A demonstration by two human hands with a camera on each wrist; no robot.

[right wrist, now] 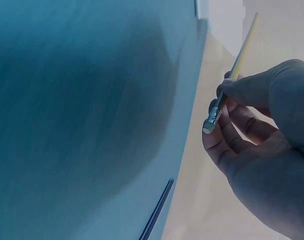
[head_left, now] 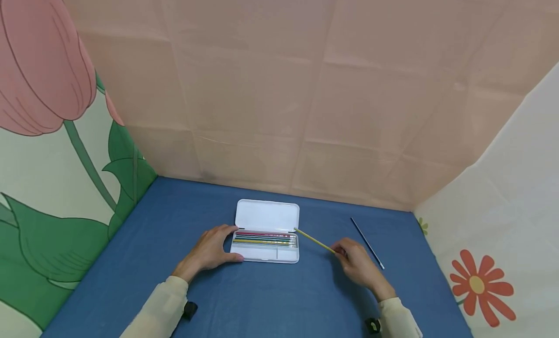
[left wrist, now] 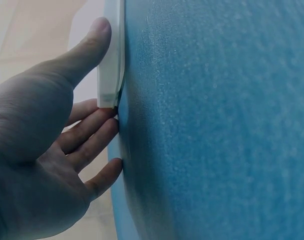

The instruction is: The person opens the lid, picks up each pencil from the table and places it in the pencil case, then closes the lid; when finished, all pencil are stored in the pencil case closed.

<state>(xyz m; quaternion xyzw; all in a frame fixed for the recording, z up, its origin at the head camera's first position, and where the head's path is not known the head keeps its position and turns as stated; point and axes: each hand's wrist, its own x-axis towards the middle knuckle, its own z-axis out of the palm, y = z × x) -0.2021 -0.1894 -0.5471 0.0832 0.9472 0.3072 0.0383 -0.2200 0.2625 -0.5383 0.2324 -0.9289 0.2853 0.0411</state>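
Observation:
A white pencil case [head_left: 255,253] lies with its lid [head_left: 267,215] folded back, and several pencils [head_left: 264,239] sit side by side in its rear part. My left hand [head_left: 211,248] grips the case's left end, thumb along the front edge and fingers by the rear left corner. To the right of the case, my right hand [head_left: 354,261] pinches a yellow pencil [head_left: 315,239] between thumb and fingers near its eraser end [right wrist: 209,126]. The pencil slants toward the case, its far tip overlapping the right hinge corner in the head view.
Beyond my right hand a dark pencil [head_left: 367,243] lies slantwise on the blue tabletop [head_left: 271,299]. A pinkish-beige backdrop [head_left: 279,110] rises behind the table. Flower-printed cloth hangs at the left [head_left: 83,241] and right [head_left: 502,221].

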